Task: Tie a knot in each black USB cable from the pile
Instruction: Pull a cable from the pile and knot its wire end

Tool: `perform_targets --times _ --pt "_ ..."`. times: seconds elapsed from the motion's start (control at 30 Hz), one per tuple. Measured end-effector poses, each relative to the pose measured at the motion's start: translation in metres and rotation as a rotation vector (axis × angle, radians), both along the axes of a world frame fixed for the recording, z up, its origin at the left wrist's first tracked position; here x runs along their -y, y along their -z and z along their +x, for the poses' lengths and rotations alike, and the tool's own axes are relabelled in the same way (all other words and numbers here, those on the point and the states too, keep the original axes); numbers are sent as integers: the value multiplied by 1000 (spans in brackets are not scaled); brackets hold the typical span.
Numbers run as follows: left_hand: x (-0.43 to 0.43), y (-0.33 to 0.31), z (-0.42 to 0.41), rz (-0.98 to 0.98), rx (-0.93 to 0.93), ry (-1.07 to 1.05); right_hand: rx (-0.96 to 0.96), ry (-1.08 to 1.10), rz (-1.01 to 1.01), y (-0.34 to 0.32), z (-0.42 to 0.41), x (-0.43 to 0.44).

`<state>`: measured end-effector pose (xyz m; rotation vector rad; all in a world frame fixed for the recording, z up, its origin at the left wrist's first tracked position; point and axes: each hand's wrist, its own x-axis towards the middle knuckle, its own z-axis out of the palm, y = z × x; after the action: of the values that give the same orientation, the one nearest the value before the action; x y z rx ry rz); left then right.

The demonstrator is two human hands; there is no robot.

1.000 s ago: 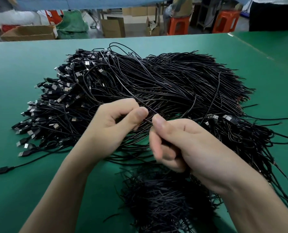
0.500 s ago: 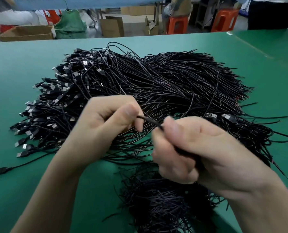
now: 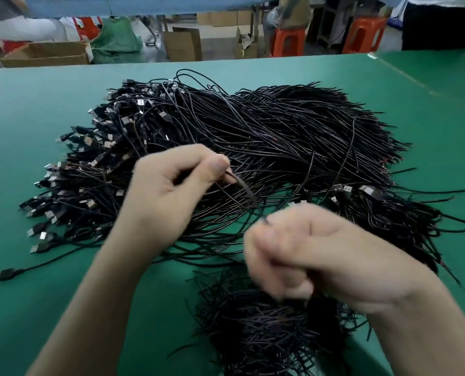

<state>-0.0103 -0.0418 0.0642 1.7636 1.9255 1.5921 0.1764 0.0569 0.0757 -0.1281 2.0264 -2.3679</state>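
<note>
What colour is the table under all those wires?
Green. The head view shows the table plainly.

A plain green desk (image 3: 36, 131) carries a pile of black cables (image 3: 266, 137) with silver-tipped plugs (image 3: 43, 235), and beyond the desk stand two orange stools (image 3: 288, 42), plain brown cardboard boxes (image 3: 46, 54) and a green sack (image 3: 116, 42).

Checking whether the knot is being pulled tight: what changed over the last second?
The right hand drew back toward the person, away from the left hand, which barely moved; a longer stretch of black USB cable now spans between them. Both hands kept their hold on it. The cable pile and the nearer bundle on the green table stayed put.
</note>
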Motion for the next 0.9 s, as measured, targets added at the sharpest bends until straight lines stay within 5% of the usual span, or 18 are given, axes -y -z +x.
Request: perform_targets --times 0.1,0.27,0.4,0.57,0.77,0.9 --pt "-8 15 6 -194 48 114 -147 244 -303 1 -3 -7" --pt "-13 22 27 -548 -154 284 -294 725 -331 3 -4 -21" --pt "-7 3 36 -478 -313 223 -329 987 139 11 -7 -18" --pt "10 -22 27 -254 -463 18 -228 1018 972 25 -17 -3" --pt "9 -30 26 34 -471 -21 64 553 425 18 -13 -4" --pt "-2 -11 23 -15 -86 62 -24 205 -107 9 -11 3"
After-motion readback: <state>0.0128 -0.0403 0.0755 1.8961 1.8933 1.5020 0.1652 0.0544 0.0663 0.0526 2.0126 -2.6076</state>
